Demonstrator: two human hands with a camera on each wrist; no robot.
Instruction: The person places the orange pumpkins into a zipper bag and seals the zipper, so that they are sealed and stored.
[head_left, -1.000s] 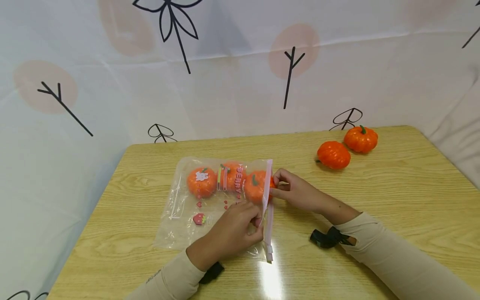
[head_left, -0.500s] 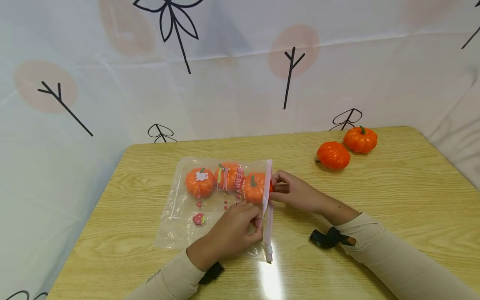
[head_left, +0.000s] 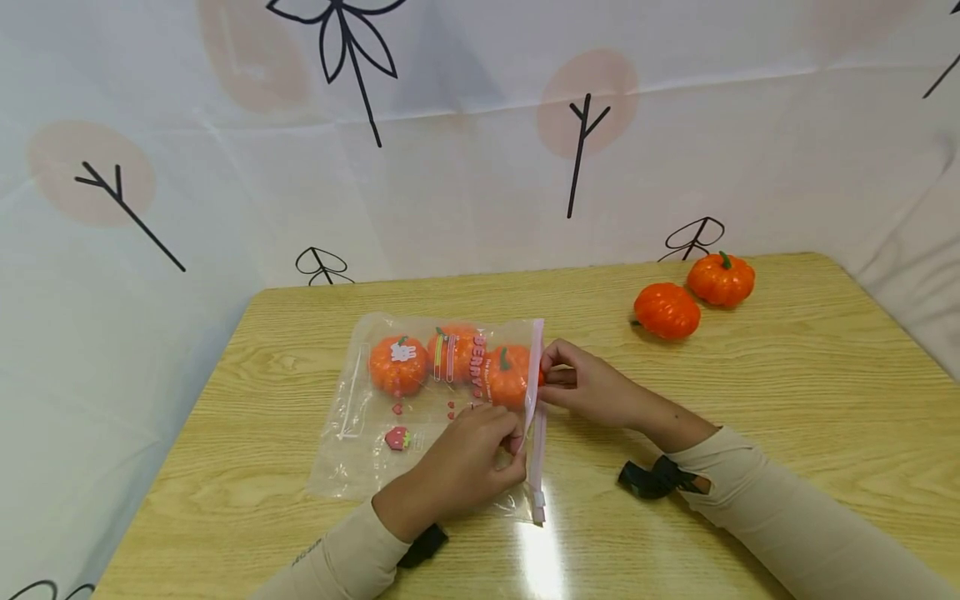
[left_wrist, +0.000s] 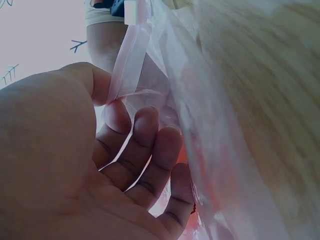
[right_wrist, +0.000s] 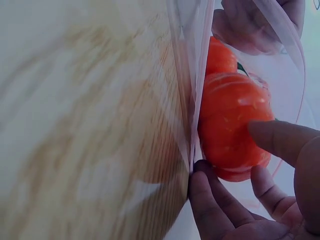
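A clear zip bag [head_left: 360, 450] with pink trim and printed strawberry and lettering lies flat on the table, its mouth to the right. Several small orange toy pumpkins, including one pumpkin [head_left: 399, 367] at the far left, show through the plastic in a row. My left hand [head_left: 468, 454] pinches the upper lip of the bag's mouth between thumb and index finger; its other fingers curl loosely [left_wrist: 145, 150]. At the opening, my right hand [head_left: 592, 385] has thumb and fingers about the nearest pumpkin [right_wrist: 232, 125], the thumb on its side and fingertips low by the bag's edge.
Outside the bag, two more orange pumpkins, a tilted one [head_left: 667, 311] and an upright one [head_left: 722, 280], sit at the back right of the wooden table [head_left: 795, 392]. A white patterned cloth [head_left: 465, 183] hangs behind. The pink zip slider [head_left: 538, 500] is at the near end.
The pumpkins inside the bag have shifted slightly left, the rightmost one going a little deeper. My right hand has edged left with it; the left hand keeps its place.
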